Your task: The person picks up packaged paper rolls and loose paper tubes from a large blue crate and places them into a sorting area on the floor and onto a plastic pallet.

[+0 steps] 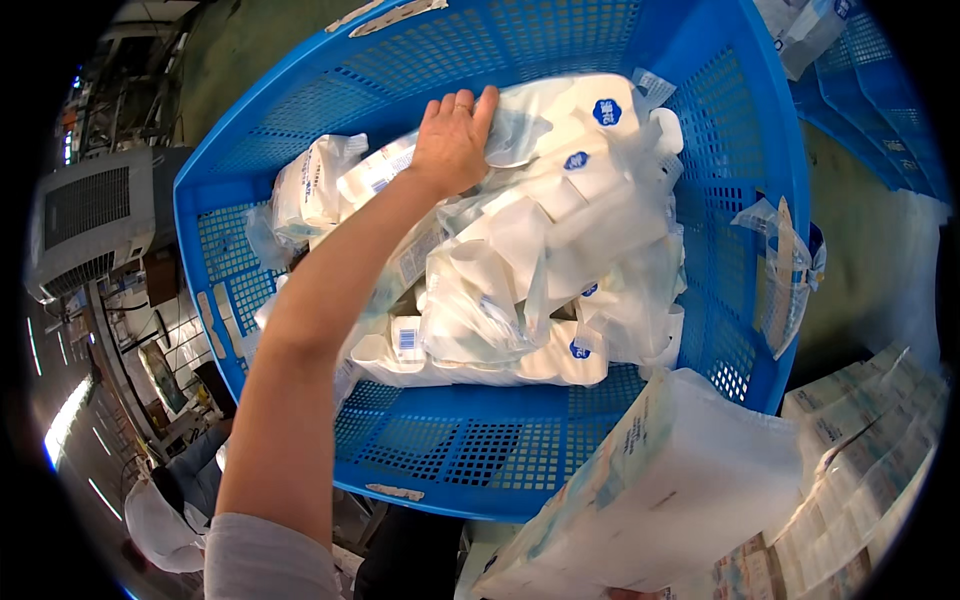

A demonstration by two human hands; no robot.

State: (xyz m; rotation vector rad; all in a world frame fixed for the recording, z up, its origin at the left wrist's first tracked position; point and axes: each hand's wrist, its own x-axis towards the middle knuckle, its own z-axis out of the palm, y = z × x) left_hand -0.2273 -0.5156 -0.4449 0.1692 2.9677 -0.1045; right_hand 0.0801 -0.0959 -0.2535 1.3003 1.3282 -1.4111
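Note:
Inside a blue plastic basket (470, 440), my left hand (452, 145) is closed over the far edge of a clear-wrapped white tissue pack (385, 168). Its fingertips curl down past the wrap and are partly hidden. Several more tissue packs (585, 235) lie heaped and tilted in the basket, in crumpled clear film with blue emblems. At the near right, a large white plastic-wrapped pack of tissues (690, 470) slants over the basket's near edge. A sliver of my right hand (635, 594) shows under this pack, supporting it; most of those fingers are hidden.
Wrapped tissue packs (870, 450) are stacked at the lower right. More blue baskets (870, 90) stand at the far right. Torn clear film (785, 270) hangs on the basket's right rim. To the left are a grey vented machine (95, 215) and a person in a white head covering (160, 525).

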